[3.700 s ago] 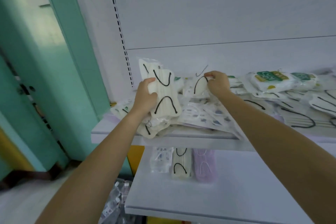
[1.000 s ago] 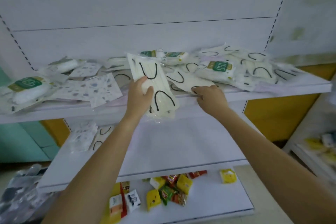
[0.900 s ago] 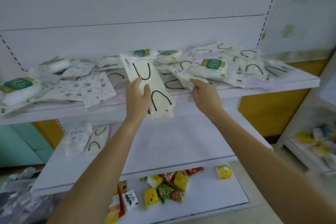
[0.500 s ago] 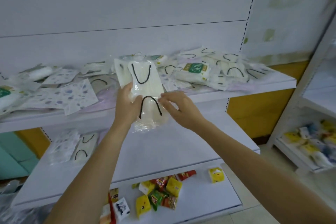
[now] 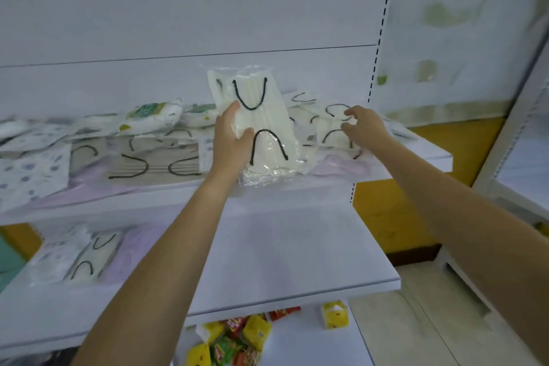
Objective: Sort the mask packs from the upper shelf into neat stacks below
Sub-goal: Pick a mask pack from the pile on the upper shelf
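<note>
At the upper shelf [image 5: 118, 205], my left hand [image 5: 231, 140] grips a bundle of mask packs [image 5: 264, 125], white with black ear loops, in clear wrap. The thumb lies across the front and the fingers are hidden behind. The bundle stands nearly upright, its lower end at the shelf's front edge. How many packs it holds cannot be counted; a second pack shows only as an edge at the upper left.

My right hand [image 5: 365, 128] is over a loose mask pack [image 5: 332, 135] at the right end of the same shelf, fingers bent and spread. Motion blur prevents me from telling whether they have closed on it.

The remaining packs on the upper shelf lie scattered and overlapping: white with black loops, a spotted print [image 5: 29, 175] at the left, and packs with green labels [image 5: 148, 114] at the back. The label text is unreadable.

The lower shelf [image 5: 282, 246] carries sorted stacks [image 5: 86, 255] at its left end; their outlines are soft. Below, a third shelf holds yellow, red and green snack packets [image 5: 237, 336], partly covered by my left forearm.

The back panel [image 5: 178, 9] is plain white, with a slotted upright [image 5: 383, 9] at the right. A yellow wall [image 5: 386, 217] shows beyond, and another white rack [image 5: 511, 157] is cut off by the right edge.
</note>
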`<state>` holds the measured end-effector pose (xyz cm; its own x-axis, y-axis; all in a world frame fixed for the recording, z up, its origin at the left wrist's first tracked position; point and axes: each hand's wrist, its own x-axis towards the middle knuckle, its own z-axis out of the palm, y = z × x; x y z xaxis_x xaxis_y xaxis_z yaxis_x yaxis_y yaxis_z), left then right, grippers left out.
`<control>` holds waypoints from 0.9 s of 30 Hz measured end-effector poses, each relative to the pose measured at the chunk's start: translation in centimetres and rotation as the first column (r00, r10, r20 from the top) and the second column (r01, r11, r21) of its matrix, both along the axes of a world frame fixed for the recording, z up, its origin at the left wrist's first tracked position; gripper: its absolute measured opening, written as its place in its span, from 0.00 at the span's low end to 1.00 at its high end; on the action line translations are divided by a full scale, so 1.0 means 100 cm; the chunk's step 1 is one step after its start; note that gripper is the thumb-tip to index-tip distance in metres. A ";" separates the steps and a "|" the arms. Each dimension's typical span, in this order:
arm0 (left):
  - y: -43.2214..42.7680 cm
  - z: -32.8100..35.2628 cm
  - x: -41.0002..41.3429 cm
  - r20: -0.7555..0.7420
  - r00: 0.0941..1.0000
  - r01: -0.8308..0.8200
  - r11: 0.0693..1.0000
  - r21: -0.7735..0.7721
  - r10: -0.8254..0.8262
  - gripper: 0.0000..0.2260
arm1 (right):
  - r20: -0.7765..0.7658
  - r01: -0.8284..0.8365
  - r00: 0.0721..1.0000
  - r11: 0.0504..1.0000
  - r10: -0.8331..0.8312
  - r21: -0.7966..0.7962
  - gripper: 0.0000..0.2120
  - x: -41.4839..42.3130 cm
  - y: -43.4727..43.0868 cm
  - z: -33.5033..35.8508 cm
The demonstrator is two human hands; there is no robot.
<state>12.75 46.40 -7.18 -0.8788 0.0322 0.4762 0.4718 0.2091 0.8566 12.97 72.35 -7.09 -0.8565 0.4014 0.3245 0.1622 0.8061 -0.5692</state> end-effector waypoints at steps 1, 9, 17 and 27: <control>0.010 0.000 -0.002 0.009 1.000 -0.006 1.000 -0.002 0.006 0.24 | -0.016 0.007 1.000 1.000 -0.007 -0.019 0.19 -0.005 0.009 0.001; 0.053 0.002 -0.014 0.037 0.994 -0.100 0.994 -0.049 0.102 0.24 | 0.306 -0.277 0.936 0.899 0.173 0.339 0.30 -0.054 0.058 0.007; 0.059 0.005 -0.028 0.223 0.954 -0.182 0.978 -0.100 0.200 0.19 | -0.158 -0.288 0.936 0.943 0.313 0.165 0.14 -0.028 0.014 -0.006; 0.056 0.011 -0.032 0.347 0.935 -0.058 0.997 -0.048 0.071 0.21 | -0.357 -0.660 0.583 0.682 0.730 0.316 0.15 0.022 -0.046 -0.032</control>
